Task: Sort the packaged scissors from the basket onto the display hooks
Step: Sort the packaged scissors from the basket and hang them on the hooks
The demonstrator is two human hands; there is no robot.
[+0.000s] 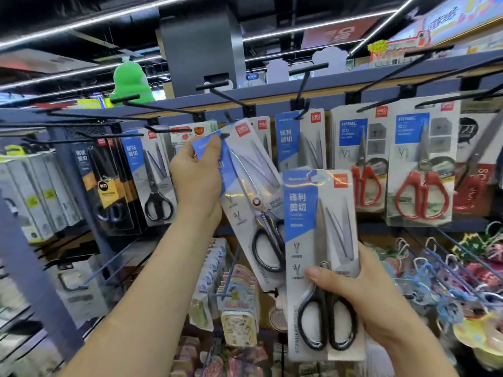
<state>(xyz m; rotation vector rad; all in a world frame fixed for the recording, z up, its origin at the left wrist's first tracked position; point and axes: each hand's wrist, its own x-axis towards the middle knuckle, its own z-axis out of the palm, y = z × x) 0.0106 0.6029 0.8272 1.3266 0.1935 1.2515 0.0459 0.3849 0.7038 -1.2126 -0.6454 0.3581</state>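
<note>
Card and clear plastic, that's what I'm handling here: flat blister packs, light, stiff along the backing, slick on the glossy front. My left hand (198,170) pinches the top corner of one pack (250,191), fingers curled over its blue panel. The pack hangs tilted, its top up by a black hook (228,117) in the upper row. Whether the hang hole is on the hook tip yet, I can't quite tell; that corner is blurred.

My right hand (362,303) grips a second pack (321,240) low down, thumb pressed across the front by the black handles. It sits upright, below and to the right of the first.

Both look alike: blue label with white characters, red logo top right, steel blades, black loops. I'd steer from the top edge beside the hole. The weight seems to sit low at the handles, so a low grip would likely let the card swing. Pinch firmly; that film could slip.
</note>
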